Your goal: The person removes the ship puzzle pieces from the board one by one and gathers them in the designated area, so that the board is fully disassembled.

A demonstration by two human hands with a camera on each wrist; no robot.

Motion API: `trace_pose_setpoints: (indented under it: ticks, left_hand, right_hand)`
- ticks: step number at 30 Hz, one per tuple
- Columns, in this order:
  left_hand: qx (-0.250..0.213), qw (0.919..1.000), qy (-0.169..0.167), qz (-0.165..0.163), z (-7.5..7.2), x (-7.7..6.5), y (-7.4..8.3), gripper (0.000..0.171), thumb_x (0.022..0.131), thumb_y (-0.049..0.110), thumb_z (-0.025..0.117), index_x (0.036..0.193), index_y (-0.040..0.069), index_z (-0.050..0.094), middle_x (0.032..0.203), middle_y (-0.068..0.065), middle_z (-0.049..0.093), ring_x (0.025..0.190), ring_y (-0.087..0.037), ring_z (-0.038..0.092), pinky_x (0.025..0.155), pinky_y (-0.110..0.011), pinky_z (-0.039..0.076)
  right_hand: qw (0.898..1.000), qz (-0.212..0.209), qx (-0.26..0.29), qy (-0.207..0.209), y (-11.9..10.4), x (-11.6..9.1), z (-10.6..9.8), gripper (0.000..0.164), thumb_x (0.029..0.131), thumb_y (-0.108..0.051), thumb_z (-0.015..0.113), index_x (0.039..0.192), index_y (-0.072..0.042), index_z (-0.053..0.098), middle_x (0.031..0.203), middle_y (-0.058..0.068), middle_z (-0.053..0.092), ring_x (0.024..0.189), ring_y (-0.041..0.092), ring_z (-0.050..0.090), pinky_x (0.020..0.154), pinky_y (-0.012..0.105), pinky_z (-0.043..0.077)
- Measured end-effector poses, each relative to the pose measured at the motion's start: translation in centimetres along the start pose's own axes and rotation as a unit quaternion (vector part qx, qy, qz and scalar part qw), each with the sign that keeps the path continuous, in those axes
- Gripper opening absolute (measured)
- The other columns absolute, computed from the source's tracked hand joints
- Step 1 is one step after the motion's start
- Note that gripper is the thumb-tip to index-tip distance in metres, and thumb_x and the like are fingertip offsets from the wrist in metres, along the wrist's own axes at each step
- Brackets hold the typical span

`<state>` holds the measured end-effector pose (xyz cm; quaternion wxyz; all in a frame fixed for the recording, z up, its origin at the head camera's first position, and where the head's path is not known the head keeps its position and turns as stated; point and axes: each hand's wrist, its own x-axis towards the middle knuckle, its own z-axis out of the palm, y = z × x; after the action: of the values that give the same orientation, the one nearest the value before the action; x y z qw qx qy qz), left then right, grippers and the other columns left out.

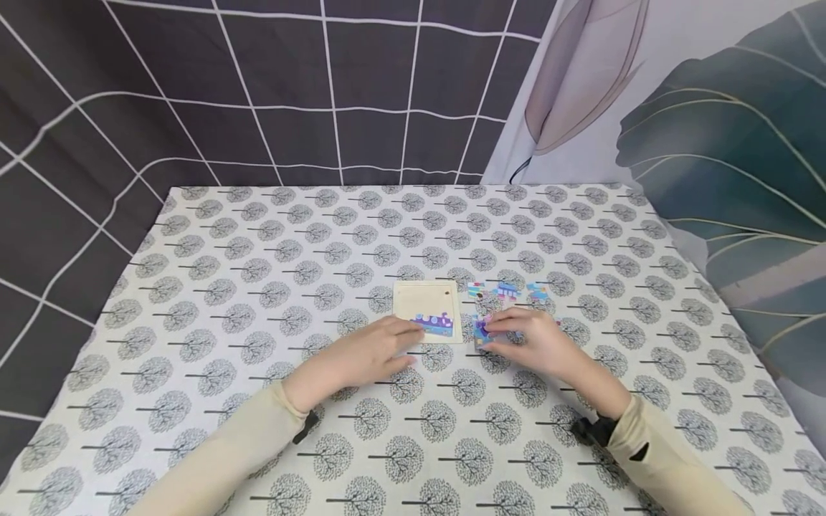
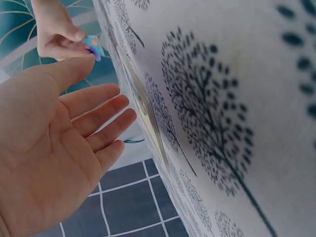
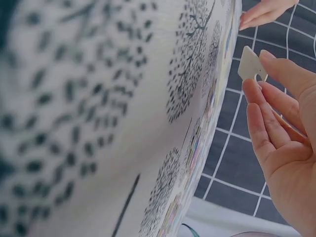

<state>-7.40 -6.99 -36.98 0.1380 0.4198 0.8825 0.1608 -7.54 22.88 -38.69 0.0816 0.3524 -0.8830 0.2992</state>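
A cream puzzle tray (image 1: pixel 411 294) lies on the table, with joined purple and blue jigsaw pieces (image 1: pixel 437 326) along its near side. My left hand (image 1: pixel 371 350) hovers by the tray's near left corner; its fingers look extended and hold nothing in the left wrist view. To the right of the tray, my right hand (image 1: pixel 537 341) pinches a jigsaw piece (image 3: pixel 251 65) between thumb and fingers. That piece's pale back faces the right wrist view, while its blue and purple printed side (image 2: pixel 94 47) shows in the left wrist view.
Several loose jigsaw pieces lie right of the tray, among them a blue and white piece (image 1: pixel 508 289) and another colourful piece (image 1: pixel 537 292). Some are partly hidden by my right hand. A tree-print cloth (image 1: pixel 258 315) covers the table. A dark grid curtain (image 1: pixel 277 79) hangs behind.
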Motion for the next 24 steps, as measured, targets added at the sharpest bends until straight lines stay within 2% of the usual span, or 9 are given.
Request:
trace_pose_setpoints:
  ticks: [6,9,16,24]
  left_hand:
    - [0.0,0.9998,0.011,-0.016,0.1,0.0,-0.6,0.054,0.095,0.032,0.05,0.139,0.002,0.04,0.148,-0.011,0.035,0.135,-0.027,0.035,0.114,-0.038,0.025]
    - [0.004,0.9997,0.012,-0.023,0.1,-0.1,-0.9,0.057,0.095,0.032,0.049,0.141,0.001,0.035,0.15,-0.012,0.031,0.137,-0.028,0.031,0.115,-0.04,0.022]
    - [-0.002,0.9989,-0.001,-0.046,-0.1,-0.3,-1.2,0.058,0.096,0.03,0.048,0.143,0.001,0.03,0.151,-0.011,0.026,0.139,-0.028,0.026,0.117,-0.04,0.016]
    - [-0.013,0.9979,-0.018,-0.061,-0.2,-0.1,-1.4,0.06,0.096,0.031,0.048,0.142,-0.003,0.03,0.151,-0.015,0.025,0.139,-0.029,0.026,0.116,-0.041,0.019]
  right_hand:
    - [1.0,0.002,0.0,-0.006,0.1,-0.7,-0.3,0.026,0.066,-0.013,0.083,0.089,-0.005,0.074,0.092,0.004,0.07,0.083,0.015,0.066,0.073,0.023,0.057]
    - [1.0,0.01,-0.001,-0.013,0.1,-1.1,-0.5,0.027,0.067,-0.013,0.082,0.09,-0.004,0.073,0.093,0.006,0.07,0.083,0.018,0.066,0.073,0.024,0.057]
    - [0.999,0.022,-0.014,-0.025,0.1,-1.8,-0.7,0.027,0.067,-0.015,0.081,0.091,-0.004,0.073,0.095,0.007,0.071,0.087,0.021,0.067,0.081,0.033,0.057]
    - [1.0,0.006,-0.006,-0.024,0.2,-2.2,-0.7,0.027,0.067,-0.013,0.082,0.09,-0.004,0.073,0.093,0.007,0.07,0.081,0.018,0.067,0.073,0.026,0.058]
